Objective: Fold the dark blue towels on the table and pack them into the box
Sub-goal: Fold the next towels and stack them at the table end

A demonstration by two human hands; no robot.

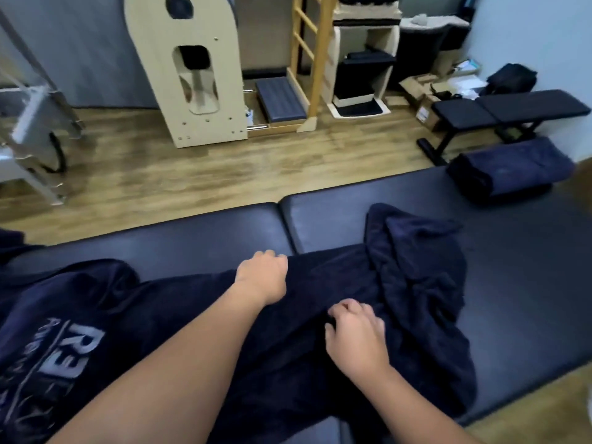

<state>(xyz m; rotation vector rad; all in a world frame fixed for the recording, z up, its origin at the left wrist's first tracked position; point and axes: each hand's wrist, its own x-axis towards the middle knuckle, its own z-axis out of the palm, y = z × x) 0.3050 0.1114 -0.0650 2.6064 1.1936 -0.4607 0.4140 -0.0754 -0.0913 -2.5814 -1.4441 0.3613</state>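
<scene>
— Right, where's the dark blue towel [320, 315]?
— Spread loose and rumpled across the padded black table [528, 267], bunched into a heap towards the right end; printed grey lettering [73, 350] on the left part (blurred, only "R3" readable).
— And the left hand [261, 277]?
— Knuckles up at the towel's far edge, fingers curled down onto the cloth. Looks like a closed hold on that edge.
— The right hand [355, 334]?
— Nearer, on the towel's middle, fingers bent and pinching a fold of the fabric.
— Anything else on the table?
— A folded stack of dark blue towels [509, 169] at the far right corner, well apart from both hands.
— Beyond the table?
— Wooden floor [192, 168], a pale wooden arched frame [189, 68], a wooden ladder [310, 59] beside it, a black padded bench [509, 107] at the right. No box recognisable as the packing one.
</scene>
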